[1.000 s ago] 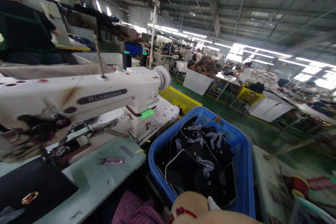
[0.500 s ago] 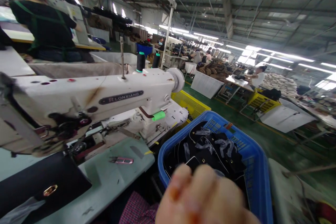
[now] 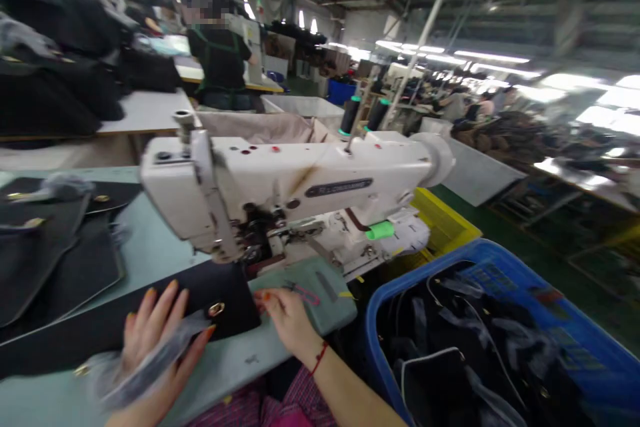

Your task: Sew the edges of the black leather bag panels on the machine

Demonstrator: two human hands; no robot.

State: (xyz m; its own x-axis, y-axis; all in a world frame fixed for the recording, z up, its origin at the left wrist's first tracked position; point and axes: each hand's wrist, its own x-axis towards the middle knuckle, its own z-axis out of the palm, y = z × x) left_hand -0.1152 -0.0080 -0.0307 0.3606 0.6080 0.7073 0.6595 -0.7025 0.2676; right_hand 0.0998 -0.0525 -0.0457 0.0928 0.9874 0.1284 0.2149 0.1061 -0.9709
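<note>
A long black leather-like panel [image 3: 227, 283] lies on the pale green table of the sewing machine [image 3: 310, 173], its right part close by the needle area. My left hand [image 3: 155, 340] rests flat on it with fingers spread. Across that hand runs a strip wrapped in cloudy plastic [image 3: 175, 350], ending near a gold metal fitting [image 3: 216, 309]. At the panel's right end, my right hand [image 3: 287, 320] pinches its edge between thumb and fingers. Just behind the right hand lies a pair of pink thread snips [image 3: 303, 293].
On my right stands a blue basket [image 3: 373, 333] holding black pieces with plastic-wrapped strips. More black panels [image 3: 55, 253] lie at left on the table. Behind are a yellow crate [image 3: 445, 220], black thread cones [image 3: 350, 115] and a co-worker [image 3: 220, 60] facing away.
My view has swung left. The blurred closed hand before the blue basket is gone from there; both hands are now at the black panel, which earlier lay untouched in view.
</note>
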